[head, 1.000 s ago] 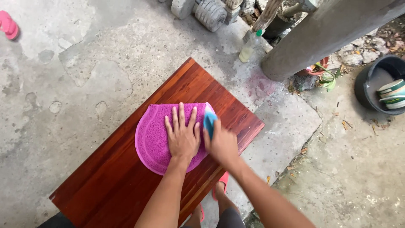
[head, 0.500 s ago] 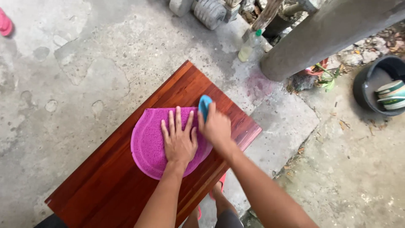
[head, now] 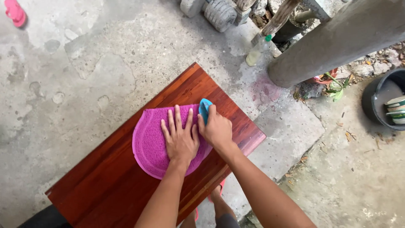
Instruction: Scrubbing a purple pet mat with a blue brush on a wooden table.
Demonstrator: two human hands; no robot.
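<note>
A magenta half-round mat (head: 147, 141) lies on a reddish wooden table (head: 105, 185). My left hand (head: 180, 137) presses flat on the mat with fingers spread. My right hand (head: 216, 128) is closed around a blue brush (head: 204, 109) at the mat's far right edge; only the brush's tip shows past my fingers.
Wet concrete floor surrounds the table. A thick grey post (head: 337, 40) leans at the upper right, with a plastic bottle (head: 258, 50) beside it. A dark basin (head: 386, 101) holding dishes sits at the right edge. A pink sandal (head: 16, 12) lies at the top left.
My right hand has slid the blue brush along the mat's right edge, farther away from me. My left hand stayed flat on the mat.
</note>
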